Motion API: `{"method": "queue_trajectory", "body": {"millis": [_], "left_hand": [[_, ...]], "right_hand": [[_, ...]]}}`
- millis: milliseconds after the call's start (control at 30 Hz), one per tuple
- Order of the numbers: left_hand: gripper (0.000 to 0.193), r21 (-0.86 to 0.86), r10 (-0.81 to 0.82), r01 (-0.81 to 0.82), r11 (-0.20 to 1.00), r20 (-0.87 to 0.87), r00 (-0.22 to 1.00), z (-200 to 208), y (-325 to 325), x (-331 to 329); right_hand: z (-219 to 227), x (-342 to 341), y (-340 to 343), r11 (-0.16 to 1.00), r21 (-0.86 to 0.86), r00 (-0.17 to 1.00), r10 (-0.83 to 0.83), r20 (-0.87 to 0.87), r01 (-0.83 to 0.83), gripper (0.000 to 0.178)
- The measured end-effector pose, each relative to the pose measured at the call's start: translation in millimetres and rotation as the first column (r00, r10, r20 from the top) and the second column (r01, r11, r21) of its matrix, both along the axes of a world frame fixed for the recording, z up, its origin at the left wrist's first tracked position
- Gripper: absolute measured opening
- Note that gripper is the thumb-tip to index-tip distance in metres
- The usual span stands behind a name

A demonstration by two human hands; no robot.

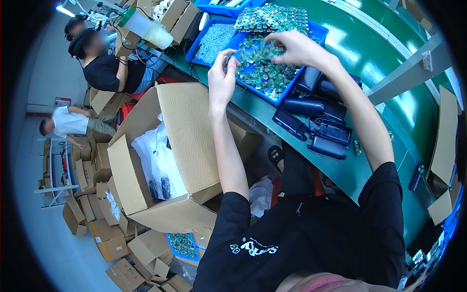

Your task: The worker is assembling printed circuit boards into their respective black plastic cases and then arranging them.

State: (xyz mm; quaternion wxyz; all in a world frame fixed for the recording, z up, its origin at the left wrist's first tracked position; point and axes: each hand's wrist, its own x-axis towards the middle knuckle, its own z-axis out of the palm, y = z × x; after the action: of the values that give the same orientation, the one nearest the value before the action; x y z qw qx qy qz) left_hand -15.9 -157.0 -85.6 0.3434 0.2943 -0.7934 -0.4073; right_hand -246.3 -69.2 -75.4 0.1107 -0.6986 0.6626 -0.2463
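Strip (258,53): 1 off, green, located above the tray (259,93), between the 2 hands. Long axis: roughly left to right, the right end slightly farther from the wearer.

Right hand (294,48): grasping the strip at its right end, thumb on the near side, fingers curled over. From this hand the strip extends left.

Left hand (223,78): at the tray's left edge, thumb and fingertips pinched on a small piece (228,58). The strip lies to its right (blur prevents telling whether piece and strip join). The right hand is the nearer to the strip.

Loose boards (270,78) fill the tray below; black cases (331,146) lie beyond its near corner, toward the tabletop's (360,56) near edge.
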Motion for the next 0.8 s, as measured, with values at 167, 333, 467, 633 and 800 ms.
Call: {"method": "queue_trajectory", "body": {"millis": [167, 333, 467, 633, 800], "left_hand": [[0.020, -0.117, 0.086, -0.063, 0.991, 0.204, 0.975, -0.3, 2.8, -9.3], [0.022, -0.270, 0.076, 0.009, 0.963, 0.302, 0.950, -14.1, -7.1, -25.3], [0.030, -0.349, 0.033, 0.133, 0.928, 0.431, 0.902, -18.1, -9.2, -28.7], [0.038, -0.387, 0.082, 0.041, 0.921, 0.298, 0.951, -28.3, 1.3, -24.8], [0.042, -0.267, 0.187, -0.152, 0.952, 0.111, 0.976, -30.0, 15.2, -37.4]], "right_hand": [[4.8, -15.0, -22.4, 0.977, -0.206, 0.997, -0.066, -0.044, 0.056, 0.058], [-0.9, -13.8, -41.2, 0.989, -0.091, 0.984, -0.129, -0.119, 0.118, 0.057], [-5.6, -25.0, -40.5, 0.989, -0.124, 0.970, -0.111, -0.214, 0.085, 0.058], [-22.8, 1.4, -24.0, 0.934, -0.342, 0.972, 0.022, -0.233, -0.103, 0.068], [-56.2, 48.8, 3.7, 0.993, -0.116, 0.984, -0.043, -0.173, 0.023, 0.074]]}}
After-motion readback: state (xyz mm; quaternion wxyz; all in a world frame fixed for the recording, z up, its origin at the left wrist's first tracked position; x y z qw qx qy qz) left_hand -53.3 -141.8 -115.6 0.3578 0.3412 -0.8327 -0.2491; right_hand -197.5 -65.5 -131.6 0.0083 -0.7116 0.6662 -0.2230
